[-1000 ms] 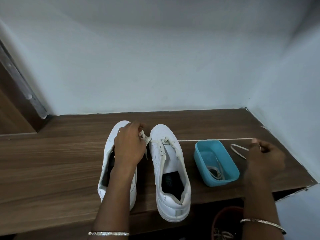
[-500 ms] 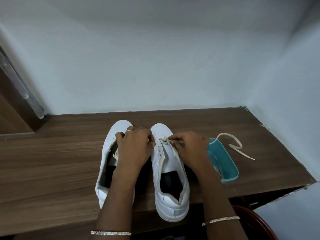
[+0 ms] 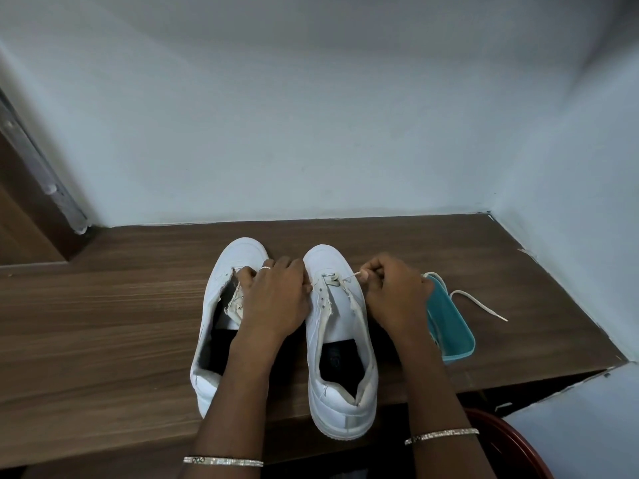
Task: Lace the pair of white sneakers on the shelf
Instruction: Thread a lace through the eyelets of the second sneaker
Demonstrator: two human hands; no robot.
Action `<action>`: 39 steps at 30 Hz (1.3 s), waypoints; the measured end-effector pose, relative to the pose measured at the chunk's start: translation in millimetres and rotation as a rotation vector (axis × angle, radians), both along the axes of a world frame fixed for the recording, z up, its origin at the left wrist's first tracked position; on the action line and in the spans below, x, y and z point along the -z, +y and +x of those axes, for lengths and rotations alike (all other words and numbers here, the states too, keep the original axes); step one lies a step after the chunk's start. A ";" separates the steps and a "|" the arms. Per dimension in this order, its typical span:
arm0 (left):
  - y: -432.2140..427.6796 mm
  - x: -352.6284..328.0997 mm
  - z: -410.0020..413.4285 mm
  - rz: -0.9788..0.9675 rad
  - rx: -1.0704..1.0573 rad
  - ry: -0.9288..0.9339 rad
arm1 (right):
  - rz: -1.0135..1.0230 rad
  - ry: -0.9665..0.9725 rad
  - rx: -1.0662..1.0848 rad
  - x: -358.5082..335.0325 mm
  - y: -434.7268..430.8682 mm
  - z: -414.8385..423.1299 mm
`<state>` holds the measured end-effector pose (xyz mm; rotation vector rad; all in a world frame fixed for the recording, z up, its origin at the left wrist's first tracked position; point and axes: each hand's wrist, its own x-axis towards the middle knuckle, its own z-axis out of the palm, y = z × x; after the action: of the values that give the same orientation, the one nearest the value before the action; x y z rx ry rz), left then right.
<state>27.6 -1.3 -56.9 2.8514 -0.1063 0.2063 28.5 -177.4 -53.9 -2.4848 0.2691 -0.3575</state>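
Two white sneakers stand side by side on the wooden shelf (image 3: 103, 323), toes toward the wall. My left hand (image 3: 273, 299) lies between them, over the left sneaker (image 3: 221, 271), its fingertips at the left eyelet edge of the right sneaker (image 3: 332, 392). What those fingers hold is hidden. My right hand (image 3: 394, 292) pinches the white lace (image 3: 349, 276) just right of the sneaker's front eyelets, where one short stretch crosses. The lace's loose end (image 3: 484, 307) trails on the shelf beyond the tub.
A teal plastic tub (image 3: 453, 337) sits right of my right hand, partly hidden by it. White walls close off the back and right. The shelf's front edge runs under the heels. A dark red round rim (image 3: 518, 440) shows below at bottom right.
One second ago my right hand held the lace taut far to the right past the tub. It has come back to the right sneaker's eyelets, and the slack end fell onto the shelf.
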 end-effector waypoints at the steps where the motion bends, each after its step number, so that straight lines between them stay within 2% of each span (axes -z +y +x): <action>1: -0.1 -0.8 -0.1 -0.029 0.004 -0.001 | 0.004 -0.001 0.013 -1.0 -0.6 0.1; 7: 6.5 -15.9 1.8 -0.568 -0.108 -0.025 | 0.082 -0.060 0.112 2.2 -11.2 2.4; 12: -0.7 -22.4 -2.0 -1.127 -0.149 0.101 | 0.080 -0.081 0.023 2.6 -8.8 1.3; 21: -1.0 -33.4 -6.2 -1.413 -0.006 0.197 | 0.134 0.057 -0.178 -12.2 3.2 0.3; 26: 7.1 -50.0 -7.7 -1.587 0.092 0.133 | 0.244 0.110 -0.274 -9.9 12.5 0.1; 29: 14.2 -53.1 -8.0 -1.604 0.103 0.084 | 0.241 0.089 -0.238 -6.7 15.1 0.3; 34: 24.6 -51.0 -8.0 -1.443 -0.108 0.032 | 0.223 0.084 -0.243 -9.1 12.1 -1.0; 37: 33.3 -49.8 -7.8 -1.218 -0.149 0.034 | 0.144 0.117 -0.255 -13.6 7.5 -2.8; 39: 40.4 -55.5 -9.7 -0.960 -0.108 -0.023 | 0.056 0.135 -0.242 -18.6 1.3 -2.7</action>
<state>17.9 39.1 -1.4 1.8981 0.1168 0.2306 25.8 -176.1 -35.3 -2.4548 0.0301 -0.0810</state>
